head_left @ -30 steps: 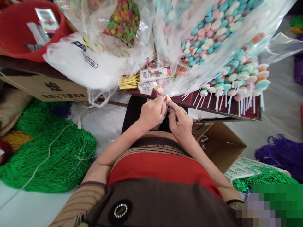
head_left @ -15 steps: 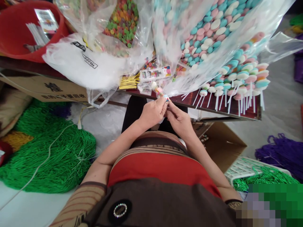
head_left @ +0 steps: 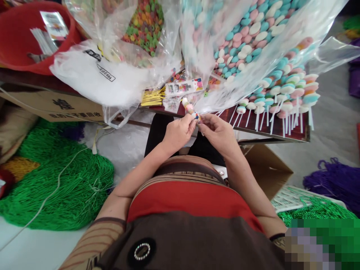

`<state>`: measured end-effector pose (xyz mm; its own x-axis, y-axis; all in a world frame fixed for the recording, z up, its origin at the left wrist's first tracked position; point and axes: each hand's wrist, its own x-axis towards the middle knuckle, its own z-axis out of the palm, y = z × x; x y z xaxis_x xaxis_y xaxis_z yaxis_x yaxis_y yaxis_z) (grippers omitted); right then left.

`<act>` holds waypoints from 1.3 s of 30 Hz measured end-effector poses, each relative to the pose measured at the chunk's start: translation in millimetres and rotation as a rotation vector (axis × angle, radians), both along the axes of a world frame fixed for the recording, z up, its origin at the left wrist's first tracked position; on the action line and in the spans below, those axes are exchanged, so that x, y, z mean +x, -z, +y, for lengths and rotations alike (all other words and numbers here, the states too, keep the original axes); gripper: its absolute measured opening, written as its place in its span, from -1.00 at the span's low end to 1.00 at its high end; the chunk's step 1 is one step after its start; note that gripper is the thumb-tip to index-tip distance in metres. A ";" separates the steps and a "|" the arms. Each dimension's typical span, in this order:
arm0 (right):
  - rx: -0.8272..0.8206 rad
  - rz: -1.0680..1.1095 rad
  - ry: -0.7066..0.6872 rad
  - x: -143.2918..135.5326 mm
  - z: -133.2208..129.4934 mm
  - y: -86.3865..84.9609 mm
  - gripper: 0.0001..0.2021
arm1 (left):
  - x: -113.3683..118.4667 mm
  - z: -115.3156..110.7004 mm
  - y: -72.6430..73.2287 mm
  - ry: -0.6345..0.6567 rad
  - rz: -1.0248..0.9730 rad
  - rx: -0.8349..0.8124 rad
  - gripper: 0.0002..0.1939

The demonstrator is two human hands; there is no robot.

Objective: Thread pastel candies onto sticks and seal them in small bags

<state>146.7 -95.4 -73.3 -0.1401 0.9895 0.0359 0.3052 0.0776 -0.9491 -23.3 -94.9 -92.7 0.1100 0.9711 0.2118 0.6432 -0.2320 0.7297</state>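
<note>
1. Left hand: thumb and fingers pinched on the candy skewer at the table's near edge, its tip pointing far-left; presumably steadying it.
2. Right hand: fingertips closed at the skewer's near end, apparently gripping its printed wrapping.
3. Yellow ties lie bundled to the left, likely for easy reach.
4. Table: dark red; lollipops heaped right, sticks towards the near edge.
5. Floor: green cords left, open cardboard box right.
</note>
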 end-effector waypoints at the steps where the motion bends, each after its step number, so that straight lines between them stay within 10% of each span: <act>1: -0.001 -0.005 -0.027 -0.8 0.3 0.7 -0.75 | 0.7 -0.4 -0.4 0.006 0.021 0.020 -0.76; 21: 0.264 -0.163 0.260 -4.3 -13.1 11.2 -0.86 | 10.7 -6.8 -11.2 0.154 0.218 0.418 -0.67; 26: 0.338 -0.298 0.079 -3.0 -9.9 17.3 -0.79 | 9.8 -3.5 -5.1 0.136 0.316 0.529 -0.66; 39: 0.143 0.166 0.322 -3.8 -8.7 22.7 -0.83 | 4.9 -9.6 -14.1 0.185 -0.600 -0.400 -0.47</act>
<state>143.0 -104.0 -96.1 0.1960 0.9652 0.1732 0.1790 0.1384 -0.9741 -18.4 -104.5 -78.6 0.2559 0.9635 -0.0785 0.0841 0.0587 0.9947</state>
